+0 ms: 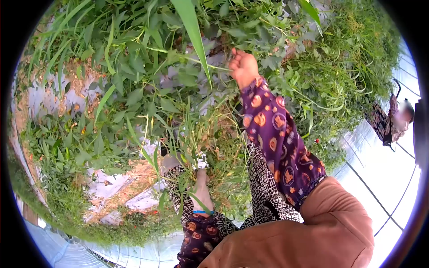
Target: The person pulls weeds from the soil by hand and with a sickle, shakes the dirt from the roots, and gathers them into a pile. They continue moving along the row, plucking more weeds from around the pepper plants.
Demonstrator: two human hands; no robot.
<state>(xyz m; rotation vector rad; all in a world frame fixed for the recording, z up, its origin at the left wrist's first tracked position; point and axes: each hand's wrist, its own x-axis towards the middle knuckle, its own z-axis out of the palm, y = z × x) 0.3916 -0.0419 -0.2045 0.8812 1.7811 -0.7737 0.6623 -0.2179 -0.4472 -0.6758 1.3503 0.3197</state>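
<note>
My right hand, bare below a purple patterned sleeve, reaches into the leafy plants at upper centre. Its fingers are curled round a long green stem that runs off to the left. Lower down, my left hand has a blue band at the wrist and points up among tangled grass and yellowing stems. A small white object lies at its fingertips. The fingers look closed, but leaves and the white object partly hide what they hold.
Dense green plants fill the upper left, over pale ground sheeting and brown litter. My patterned trouser legs show between my arms. Another person is at the far right, near the translucent wall. Small red spots dot the foliage.
</note>
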